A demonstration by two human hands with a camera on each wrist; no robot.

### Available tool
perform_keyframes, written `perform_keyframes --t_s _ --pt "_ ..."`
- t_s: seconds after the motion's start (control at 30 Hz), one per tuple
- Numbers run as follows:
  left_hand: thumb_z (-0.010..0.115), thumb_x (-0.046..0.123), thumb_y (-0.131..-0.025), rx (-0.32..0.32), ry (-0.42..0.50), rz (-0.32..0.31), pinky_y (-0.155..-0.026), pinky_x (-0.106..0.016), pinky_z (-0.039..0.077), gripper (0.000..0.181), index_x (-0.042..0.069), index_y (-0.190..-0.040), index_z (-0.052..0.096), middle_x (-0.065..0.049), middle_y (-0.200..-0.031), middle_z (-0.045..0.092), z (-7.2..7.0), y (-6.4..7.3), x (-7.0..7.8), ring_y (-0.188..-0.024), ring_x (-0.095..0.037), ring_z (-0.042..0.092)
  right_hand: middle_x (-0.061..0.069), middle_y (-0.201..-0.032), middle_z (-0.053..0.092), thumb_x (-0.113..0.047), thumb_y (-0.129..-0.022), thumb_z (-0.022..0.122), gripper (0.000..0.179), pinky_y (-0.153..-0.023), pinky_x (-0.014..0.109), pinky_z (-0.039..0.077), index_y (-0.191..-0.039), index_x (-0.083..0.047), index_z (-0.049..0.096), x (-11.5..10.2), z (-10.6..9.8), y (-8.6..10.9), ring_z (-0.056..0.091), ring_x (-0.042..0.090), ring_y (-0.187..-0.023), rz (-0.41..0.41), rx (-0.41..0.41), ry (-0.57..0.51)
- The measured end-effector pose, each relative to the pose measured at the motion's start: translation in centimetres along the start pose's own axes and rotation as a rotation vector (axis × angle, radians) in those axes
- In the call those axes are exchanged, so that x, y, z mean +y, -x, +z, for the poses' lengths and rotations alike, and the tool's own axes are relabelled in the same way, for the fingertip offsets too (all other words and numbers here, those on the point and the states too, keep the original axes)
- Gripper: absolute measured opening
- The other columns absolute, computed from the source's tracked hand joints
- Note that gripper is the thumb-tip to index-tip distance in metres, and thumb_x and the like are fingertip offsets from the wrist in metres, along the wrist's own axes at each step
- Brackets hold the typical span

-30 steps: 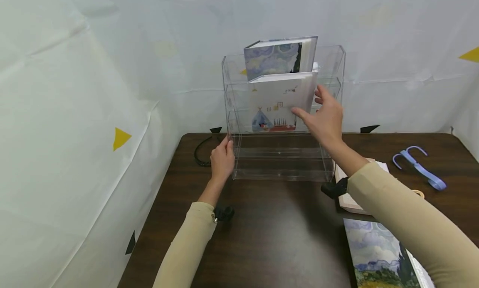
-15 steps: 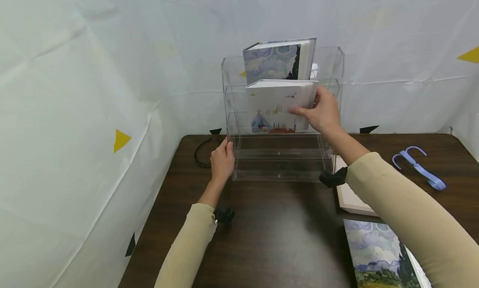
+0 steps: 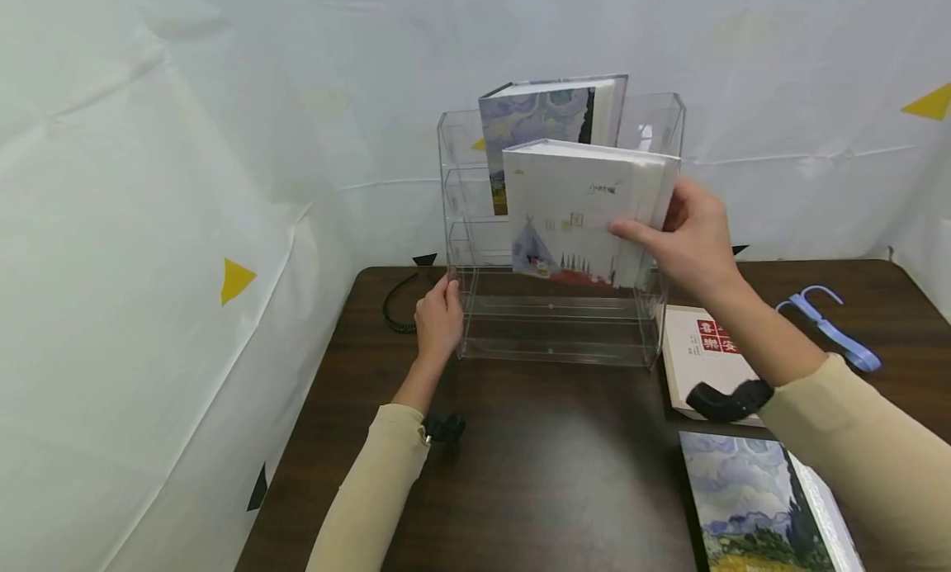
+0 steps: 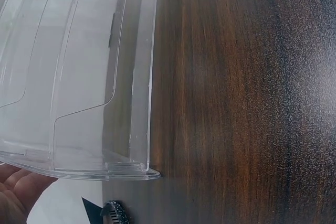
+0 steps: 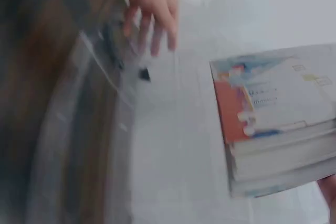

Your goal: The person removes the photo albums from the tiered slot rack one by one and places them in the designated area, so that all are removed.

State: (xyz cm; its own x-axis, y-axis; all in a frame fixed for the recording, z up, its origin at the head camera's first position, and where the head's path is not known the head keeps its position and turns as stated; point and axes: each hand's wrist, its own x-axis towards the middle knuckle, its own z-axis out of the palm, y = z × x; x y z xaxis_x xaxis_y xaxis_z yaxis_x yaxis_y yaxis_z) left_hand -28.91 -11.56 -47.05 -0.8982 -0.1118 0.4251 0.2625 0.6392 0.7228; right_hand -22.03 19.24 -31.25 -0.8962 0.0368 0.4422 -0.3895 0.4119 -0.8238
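My right hand point(image 3: 694, 238) grips a thick white book point(image 3: 575, 209) by its right edge, thumb on the illustrated cover. The book is held upright in front of a clear plastic tiered rack point(image 3: 553, 353). The right wrist view shows the book's cover point(image 5: 278, 95) with a red and blue drawing. My left hand point(image 3: 438, 320) holds the rack's left side edge; in the left wrist view, its fingers point(image 4: 29, 184) are partly hidden behind the clear side panel. A painted-cover book point(image 3: 531, 118) stands in the rack's upper tier, partly covered by the white book.
On the dark wood table point(image 3: 550, 465), a cream book with red characters point(image 3: 698, 349) lies right of the rack. A painted-cover book point(image 3: 750, 498) lies nearer. A blue hook-ended item point(image 3: 832, 328) lies farther right; a black coiled cord point(image 3: 399, 323) is left.
My right hand has closed on the white book and drawn it out of the rack, toward me and to the right. The left hand stays at the rack's side.
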Motion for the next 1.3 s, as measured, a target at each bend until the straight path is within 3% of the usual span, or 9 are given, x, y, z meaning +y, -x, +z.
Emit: perform_keyframes --t_s 0.17,0.33,0.5,0.63,0.73,0.87,1.0,1.13,1.3 --pt "0.047 0.022 -0.105 -0.007 -0.002 -0.006 -0.07 -0.051 0.046 0.029 0.002 -0.102 0.068 -0.006 -0.061 0.047 -0.1 -0.2 -0.2 -0.062 -0.03 0.052 0.005 -0.108 0.071 -0.024 -0.088 0.076 0.053 -0.069 0.028 0.055 -0.131 -0.001 0.055 2.8 -0.3 6.1 0.069 0.009 -0.086 0.294 -0.162 -0.078" --pt "0.048 0.022 -0.104 -0.001 -0.019 -0.013 -0.073 -0.053 0.046 0.027 0.004 -0.094 0.065 -0.006 -0.062 0.047 -0.2 -0.3 -0.4 -0.068 -0.033 0.056 0.012 -0.105 0.072 -0.028 -0.09 0.073 0.065 -0.068 0.034 0.055 -0.137 0.006 0.046 6.5 1.5 12.2 0.071 0.02 -0.084 0.631 -0.337 -0.19" --pt "0.049 0.022 -0.104 0.007 -0.021 -0.025 -0.075 -0.053 0.045 0.026 0.003 -0.1 0.067 -0.007 -0.063 0.045 -0.4 -0.5 -0.6 -0.07 -0.034 0.055 0.014 -0.094 0.072 -0.026 -0.089 0.075 0.063 -0.065 0.036 0.055 -0.132 0.011 0.048 9.1 3.4 15.0 0.071 0.026 -0.077 0.741 -0.43 -0.146" --pt "0.047 0.023 -0.104 -0.007 -0.019 -0.041 -0.077 -0.053 0.046 0.03 0.003 -0.112 0.068 -0.008 -0.064 0.047 -0.6 -0.2 -0.6 -0.071 -0.033 0.055 0.012 -0.083 0.07 -0.025 -0.085 0.078 0.066 -0.061 0.037 0.055 -0.128 0.013 0.045 9.8 4.2 15.4 0.07 0.026 -0.068 0.737 -0.481 -0.044" --pt "0.046 0.024 -0.105 -0.015 -0.025 -0.036 -0.078 -0.053 0.046 0.029 0.005 -0.11 0.068 -0.009 -0.066 0.049 -0.7 -0.2 -0.7 -0.073 -0.033 0.057 0.012 -0.081 0.068 -0.025 -0.082 0.081 0.072 -0.059 0.036 0.055 -0.126 0.016 0.041 10.0 4.6 15.2 0.068 0.023 -0.064 0.687 -0.495 0.078" --pt "0.046 0.023 -0.105 -0.008 -0.02 -0.015 -0.075 -0.053 0.046 0.027 0.006 -0.104 0.067 -0.009 -0.066 0.05 -0.6 -0.2 -0.7 -0.07 -0.033 0.056 0.024 -0.096 0.065 -0.034 -0.078 0.083 0.085 -0.064 0.039 0.054 -0.129 0.019 0.041 9.6 4.9 14.8 0.065 0.025 -0.074 0.574 -0.511 0.305" --pt "0.046 0.023 -0.105 0.0 -0.021 -0.014 -0.073 -0.052 0.046 0.029 0.004 -0.109 0.068 -0.007 -0.065 0.049 -0.7 -0.1 -0.8 -0.068 -0.031 0.055 0.028 -0.102 0.063 -0.039 -0.076 0.083 0.087 -0.064 0.04 0.052 -0.13 0.018 0.046 9.2 4.9 14.8 0.061 0.028 -0.078 0.483 -0.529 0.493" --pt "0.045 0.024 -0.105 -0.012 -0.016 -0.013 -0.07 -0.051 0.045 0.032 0.003 -0.114 0.067 -0.006 -0.063 0.045 -0.7 -0.2 -0.9 -0.064 -0.03 0.051 0.018 -0.09 0.067 -0.034 -0.074 0.085 0.076 -0.057 0.037 0.048 -0.125 0.014 0.055 9.0 4.9 15.1 0.059 0.022 -0.069 0.413 -0.516 0.588" --pt "0.046 0.024 -0.105 -0.013 -0.014 -0.015 -0.068 -0.049 0.044 0.031 0.002 -0.108 0.067 -0.005 -0.063 0.044 -0.7 -0.3 -1.1 -0.063 -0.029 0.049 0.017 -0.088 0.069 -0.03 -0.073 0.086 0.066 -0.055 0.036 0.049 -0.119 0.011 0.062 9.0 4.9 15.1 0.059 0.02 -0.065 0.353 -0.524 0.627"
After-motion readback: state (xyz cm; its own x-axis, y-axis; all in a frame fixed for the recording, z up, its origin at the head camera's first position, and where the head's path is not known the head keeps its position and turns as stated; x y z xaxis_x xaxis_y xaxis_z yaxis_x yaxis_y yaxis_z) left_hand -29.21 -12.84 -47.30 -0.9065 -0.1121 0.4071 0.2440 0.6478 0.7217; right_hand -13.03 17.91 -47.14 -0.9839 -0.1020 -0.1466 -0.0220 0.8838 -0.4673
